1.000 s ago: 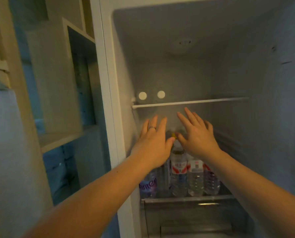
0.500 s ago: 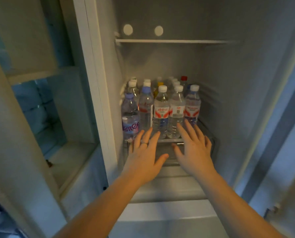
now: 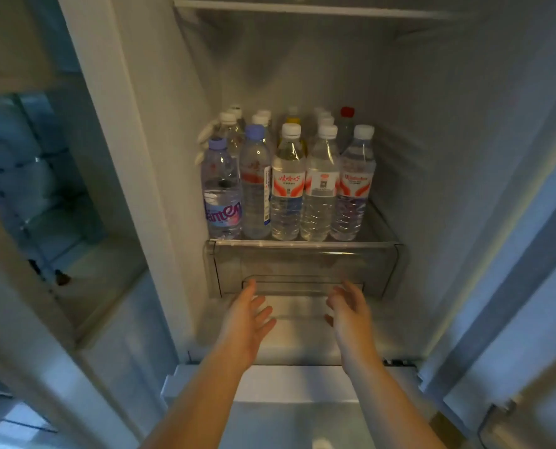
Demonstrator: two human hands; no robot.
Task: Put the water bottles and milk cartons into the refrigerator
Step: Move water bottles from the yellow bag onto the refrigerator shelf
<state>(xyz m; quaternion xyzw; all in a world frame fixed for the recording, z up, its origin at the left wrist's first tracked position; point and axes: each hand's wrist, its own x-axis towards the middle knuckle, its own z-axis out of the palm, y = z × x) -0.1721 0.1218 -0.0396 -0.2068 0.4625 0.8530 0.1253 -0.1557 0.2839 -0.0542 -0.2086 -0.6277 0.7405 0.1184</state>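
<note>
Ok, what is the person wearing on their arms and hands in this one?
Nothing visible. Both forearms are bare down to the frame's bottom edge, with no sleeves, watch, bracelet or gloves. The left hand and right hand are motion-blurred, so whether a ring is worn cannot be told.

Clear water bottles (image 3: 288, 186) with red-and-white labels, white caps (image 3: 291, 129); one red cap (image 3: 347, 111).

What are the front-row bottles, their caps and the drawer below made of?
The bottles look like clear, glossy thin plastic: water shows through, lower walls ribbed. The caps look like opaque matte plastic, mostly white. The drawer seems rigid smoky translucent plastic, with highlights along its top edge.
</note>
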